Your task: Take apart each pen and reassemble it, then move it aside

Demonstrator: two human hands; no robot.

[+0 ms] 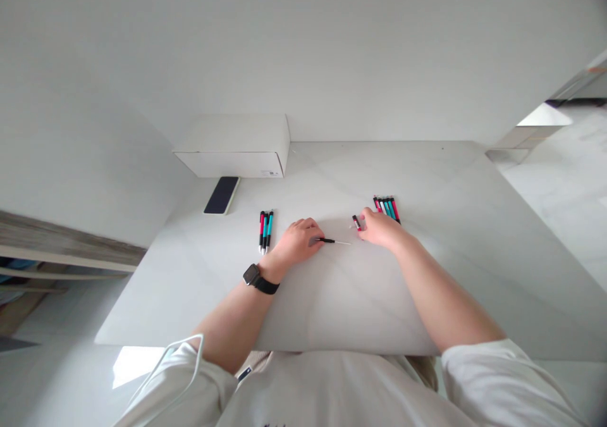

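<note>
My left hand (300, 240), with a black watch on its wrist, rests low over the table. Its fingers are closed on a black pen part (326, 240), from which a thin pale refill (342, 243) points right. To the right, my right hand (377, 228) pinches a short red and black pen barrel (356, 223) just above the tabletop. A small clear piece, too small to name, shows beside that barrel. Left of my left hand lie three pens (266, 231), red and teal. A row of several pens (387, 207) lies beyond my right hand, partly covered by it.
On the white table (332, 307), a white box (232, 161) stands at the back left against the wall. A dark-screened phone (222, 195) lies in front of it. The table's front edge runs close to my body.
</note>
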